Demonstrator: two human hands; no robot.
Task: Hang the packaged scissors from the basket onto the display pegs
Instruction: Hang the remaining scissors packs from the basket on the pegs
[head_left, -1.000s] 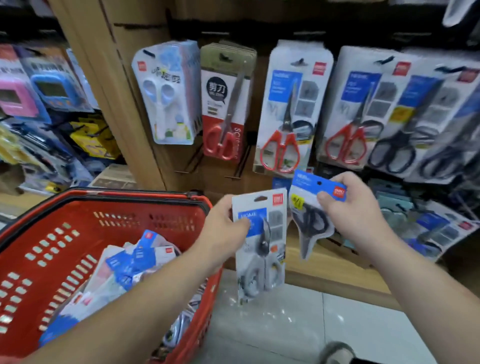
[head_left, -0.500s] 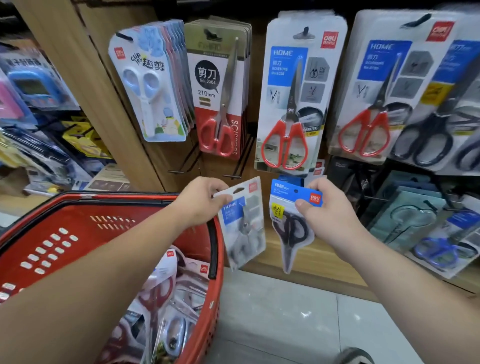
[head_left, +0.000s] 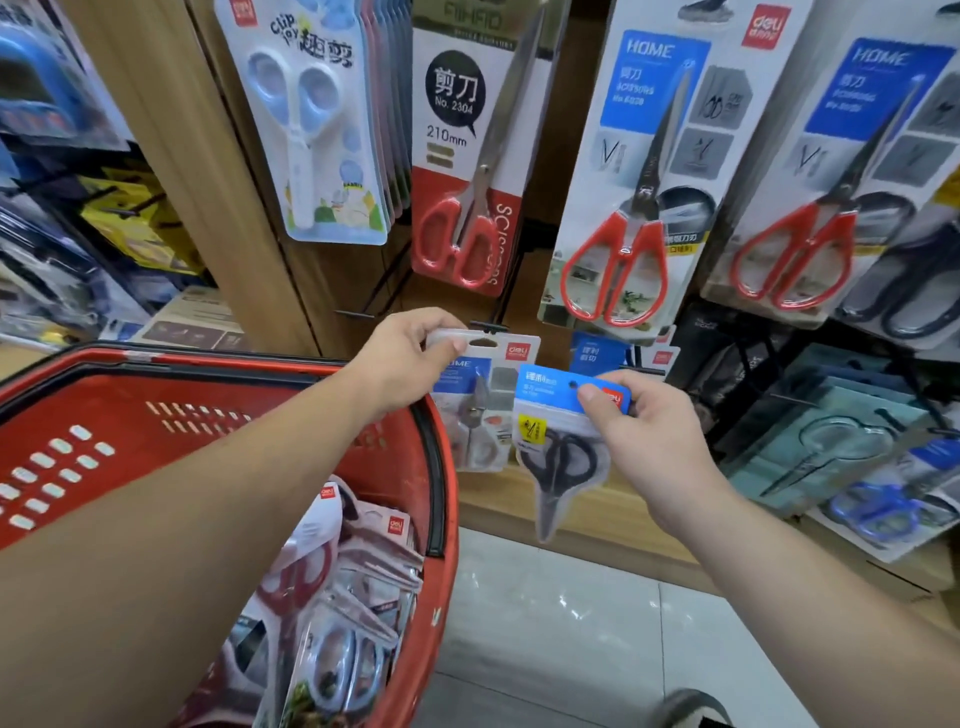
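Left side first: the red basket (head_left: 114, 395) sits under my left forearm, with more packaged scissors (head_left: 363, 582) heaped in it below my wrist, so there is plenty left to hang.

My left hand (head_left: 400, 358) is up at the display, thumb and fingers pinched on the top edge of a grey-and-white pack (head_left: 480, 415), which hangs down from my grip. Its hang hole (head_left: 483, 343) sits just past my fingertips, and the black tip of a lower peg (head_left: 488, 328) is right above it, very close. I can't tell whether the two touch, but the hole is not over the peg yet.

Moving right: a small blue-topped pack (head_left: 558, 452) with black scissors hangs in front of the first one. My right hand (head_left: 660, 441) has it by the header card, thumb on the front, other fingers curled behind.

So I judge this the hooking step for the left pack. Next I need to lift the hole to the peg tip, line it up square and push the pack back along the wire. Then the blue one needs a peg of its own, probably among the blue cards just beyond my right thumb.
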